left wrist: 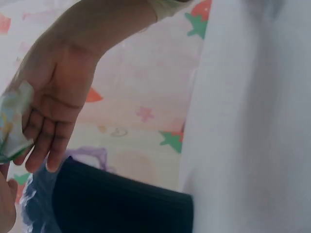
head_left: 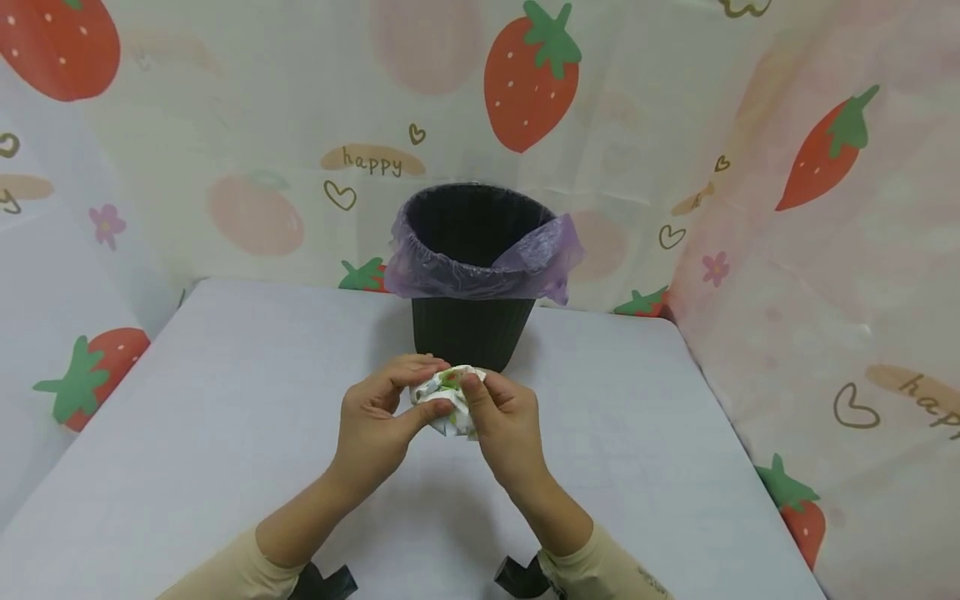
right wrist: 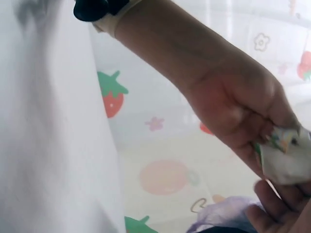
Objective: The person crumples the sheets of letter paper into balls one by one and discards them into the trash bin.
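A small crumpled white wrapper [head_left: 450, 402] with green and reddish print is held between both hands, above the table and in front of the bin. My left hand [head_left: 375, 417] pinches its left side, the thumb lying across the front. On the other side my right hand [head_left: 510, 421] grips it, thumb pressed on top. The left wrist view shows the wrapper [left wrist: 13, 124] at the left edge, beside the palm of the right hand [left wrist: 63, 92]. In the right wrist view the wrapper [right wrist: 286, 155] sits against the left hand [right wrist: 233, 107].
Behind the hands a black bin [head_left: 472, 325] stands upright on the white table [head_left: 225, 400]. A purple plastic bag [head_left: 450, 279] lines it and folds over its rim. Strawberry-print sheets [head_left: 637, 125] hang at the back and sides.
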Tool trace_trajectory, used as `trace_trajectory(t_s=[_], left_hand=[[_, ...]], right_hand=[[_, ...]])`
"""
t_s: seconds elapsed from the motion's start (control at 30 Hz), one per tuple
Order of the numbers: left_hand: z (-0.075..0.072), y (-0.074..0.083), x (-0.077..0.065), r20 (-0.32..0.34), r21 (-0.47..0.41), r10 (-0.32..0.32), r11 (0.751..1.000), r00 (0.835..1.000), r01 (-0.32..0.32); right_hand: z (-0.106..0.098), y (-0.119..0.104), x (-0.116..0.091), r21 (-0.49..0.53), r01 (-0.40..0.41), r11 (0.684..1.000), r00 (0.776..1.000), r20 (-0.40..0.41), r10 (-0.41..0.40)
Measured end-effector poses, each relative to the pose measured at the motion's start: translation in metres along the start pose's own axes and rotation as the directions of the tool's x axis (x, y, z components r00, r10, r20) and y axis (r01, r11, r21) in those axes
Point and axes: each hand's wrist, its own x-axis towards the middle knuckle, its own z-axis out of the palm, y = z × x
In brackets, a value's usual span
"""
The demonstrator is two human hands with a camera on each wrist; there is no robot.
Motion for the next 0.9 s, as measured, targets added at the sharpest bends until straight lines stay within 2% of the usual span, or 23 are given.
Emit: trace_trajectory(t_s=[0.1, 0.2, 0.27, 0.33, 0.5, 0.67, 0.77, 0.9], left_hand=[[-0.007, 0.004, 0.005, -0.035, -0.068, -0.094, 0.993, 0.995, 0.091], [-0.011, 0.007, 0.008, -0.038, -0.185, -0.191, 0.966, 0.981, 0.181], [-0.012, 0.008, 0.010, -0.021, -0.250, -0.231, 0.943, 0.973, 0.219], [-0.011, 0.009, 0.010, -0.016, -0.266, -0.244, 0.936, 0.970, 0.231], [-0.006, 0.011, 0.006, -0.022, -0.191, -0.193, 0.964, 0.981, 0.186], [0.001, 0.013, -0.003, 0.026, -0.056, -0.101, 0.993, 0.995, 0.102], [0.002, 0.015, -0.004, 0.094, 0.003, -0.049, 0.999, 0.994, 0.049], [0.002, 0.015, -0.002, 0.183, 0.056, 0.007, 0.998, 0.983, -0.018]], right_hand=[[-0.008, -0.003, 0.003, -0.085, 0.045, 0.995, 0.988, 0.152, -0.032], [-0.015, -0.007, 0.005, -0.097, 0.092, 0.991, 0.956, 0.288, -0.061], [-0.018, -0.009, 0.006, -0.071, 0.104, 0.992, 0.942, 0.327, -0.075], [-0.019, -0.011, 0.006, -0.044, 0.100, 0.994, 0.939, 0.334, -0.080], [-0.016, -0.015, 0.003, 0.024, 0.020, 1.000, 0.964, 0.263, -0.025], [-0.013, -0.015, 0.003, 0.175, -0.080, 0.981, 0.978, 0.206, 0.043], [-0.014, -0.014, 0.006, 0.229, -0.081, 0.970, 0.984, 0.174, 0.042], [-0.016, -0.013, 0.007, 0.238, -0.025, 0.971, 0.992, 0.123, -0.005]])
